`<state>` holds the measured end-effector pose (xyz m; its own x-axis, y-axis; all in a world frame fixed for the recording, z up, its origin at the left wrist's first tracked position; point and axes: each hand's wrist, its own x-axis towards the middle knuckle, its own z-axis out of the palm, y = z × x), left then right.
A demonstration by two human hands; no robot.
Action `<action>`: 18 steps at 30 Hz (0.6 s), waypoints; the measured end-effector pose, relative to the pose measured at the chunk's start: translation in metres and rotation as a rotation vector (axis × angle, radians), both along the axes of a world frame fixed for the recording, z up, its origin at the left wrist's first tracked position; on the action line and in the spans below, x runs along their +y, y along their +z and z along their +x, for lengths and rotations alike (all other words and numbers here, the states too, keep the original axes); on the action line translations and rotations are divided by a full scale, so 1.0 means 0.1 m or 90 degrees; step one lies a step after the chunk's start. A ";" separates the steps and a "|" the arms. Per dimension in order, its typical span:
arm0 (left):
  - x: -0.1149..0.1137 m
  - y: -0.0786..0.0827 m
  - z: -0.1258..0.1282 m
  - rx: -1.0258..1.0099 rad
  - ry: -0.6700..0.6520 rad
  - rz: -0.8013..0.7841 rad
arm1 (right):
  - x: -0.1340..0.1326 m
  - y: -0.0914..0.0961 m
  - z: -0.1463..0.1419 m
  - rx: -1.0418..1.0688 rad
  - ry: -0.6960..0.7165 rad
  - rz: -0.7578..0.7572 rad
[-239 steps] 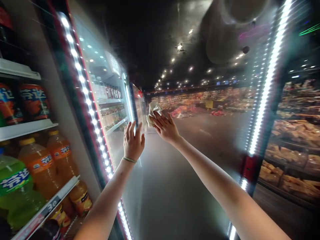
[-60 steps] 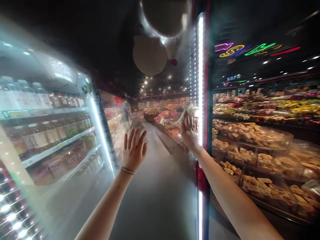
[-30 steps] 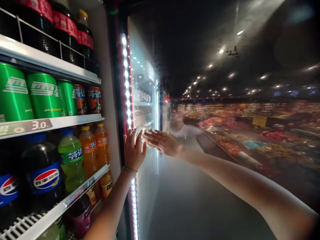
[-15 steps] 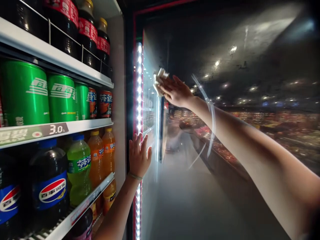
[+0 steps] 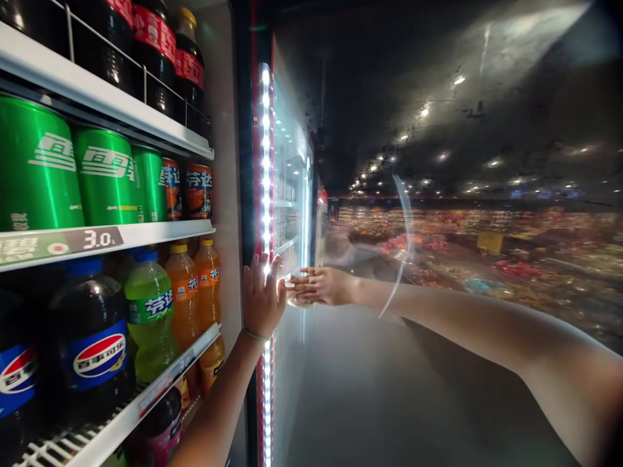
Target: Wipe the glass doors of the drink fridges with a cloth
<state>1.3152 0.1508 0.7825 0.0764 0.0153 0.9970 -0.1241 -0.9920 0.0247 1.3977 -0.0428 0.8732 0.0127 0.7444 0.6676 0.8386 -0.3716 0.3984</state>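
Observation:
My left hand (image 5: 263, 299) rests against the lit edge of the fridge door, beside the LED strip (image 5: 266, 162). Its fingers are stretched upward and it holds nothing. A pale cloth (image 5: 298, 301) lies under the fingers of my right hand (image 5: 325, 286), which presses it against the glass door (image 5: 341, 383). Most of the cloth is hidden by that hand. Curved whitish streaks (image 5: 406, 227) show on the glass, to the right of my right hand.
Left of the door are shelves (image 5: 146, 230) with green cans (image 5: 104, 172), orange-drink cans (image 5: 198, 188), cola bottles (image 5: 100, 357), a green-drink bottle (image 5: 148, 311) and orange-drink bottles (image 5: 182, 285). Beyond the glass, blurred store displays and ceiling lights appear.
My right hand has moved down the glass with the cloth, from high up to about the level of my left hand. My left hand stays on the door edge.

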 end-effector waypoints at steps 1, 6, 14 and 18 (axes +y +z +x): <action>0.00 0.01 0.00 -0.006 0.004 0.004 | -0.04 0.18 0.00 -0.047 0.000 -0.056; -0.18 0.11 0.06 -0.005 -0.001 0.026 | -0.43 1.73 0.07 -0.265 -0.049 -0.163; -0.58 0.14 0.32 0.001 -0.067 0.032 | -0.86 1.97 0.16 -0.222 -0.105 -0.031; -0.69 0.13 0.41 -0.003 -0.111 -0.040 | -1.01 0.58 0.04 -0.164 -0.044 -0.277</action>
<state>1.3566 0.0816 0.7952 0.0784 0.0641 0.9949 -0.2937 -0.9522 0.0845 1.4013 -0.1439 0.9314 -0.0524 0.9575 0.2836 0.6725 -0.1761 0.7189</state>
